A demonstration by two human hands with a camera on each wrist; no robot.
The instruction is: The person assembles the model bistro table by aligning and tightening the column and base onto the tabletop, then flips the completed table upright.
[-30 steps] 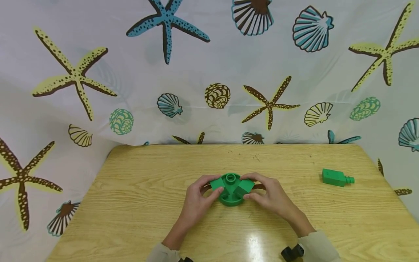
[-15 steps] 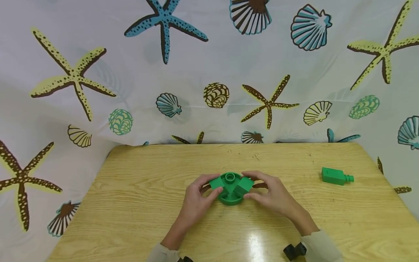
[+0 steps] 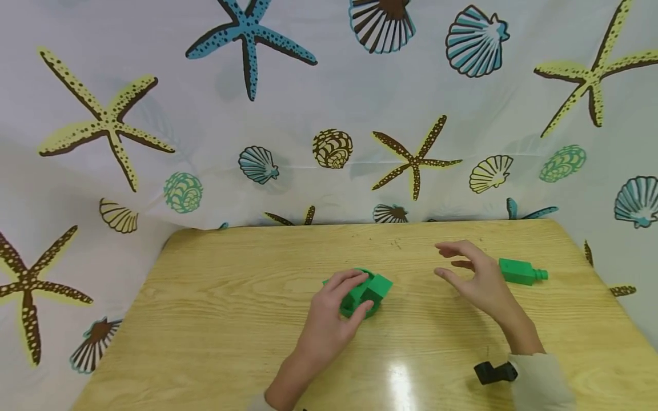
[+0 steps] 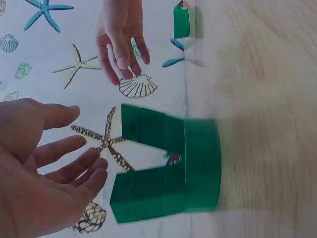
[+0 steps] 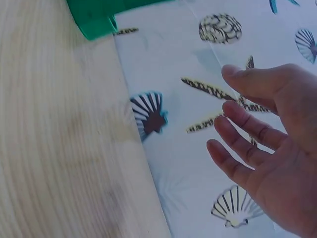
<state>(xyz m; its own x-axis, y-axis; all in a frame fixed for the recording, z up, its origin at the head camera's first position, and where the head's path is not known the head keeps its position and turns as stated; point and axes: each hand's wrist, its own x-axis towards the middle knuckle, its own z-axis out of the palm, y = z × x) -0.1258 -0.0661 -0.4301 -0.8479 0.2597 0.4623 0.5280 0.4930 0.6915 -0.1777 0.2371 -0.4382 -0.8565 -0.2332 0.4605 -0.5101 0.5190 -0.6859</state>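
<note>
A round green base [image 4: 203, 163] stands on the table with two green blocks rising from it at outward slants, a right block [image 3: 379, 286] and a left one mostly hidden by a hand in the head view. Over this assembly hovers my left hand [image 3: 331, 319], fingers loosely bent; the left wrist view shows a gap between its fingertips and the blocks. My right hand [image 3: 478, 282] is raised off to the right, holding nothing, thumb and fingers spread apart. Beside it lies a green bottle-shaped piece [image 3: 516, 272] with a ridged neck pointing right.
The wooden table [image 3: 221, 297] ends at the back against a hanging cloth [image 3: 288, 114] printed with starfish and shells. A black wrist camera [image 3: 494, 373] sits at the right sleeve.
My right hand has let go of the right block and moved right, near the bottle-shaped piece. My left hand has released the left block and shifted right over the assembly.
</note>
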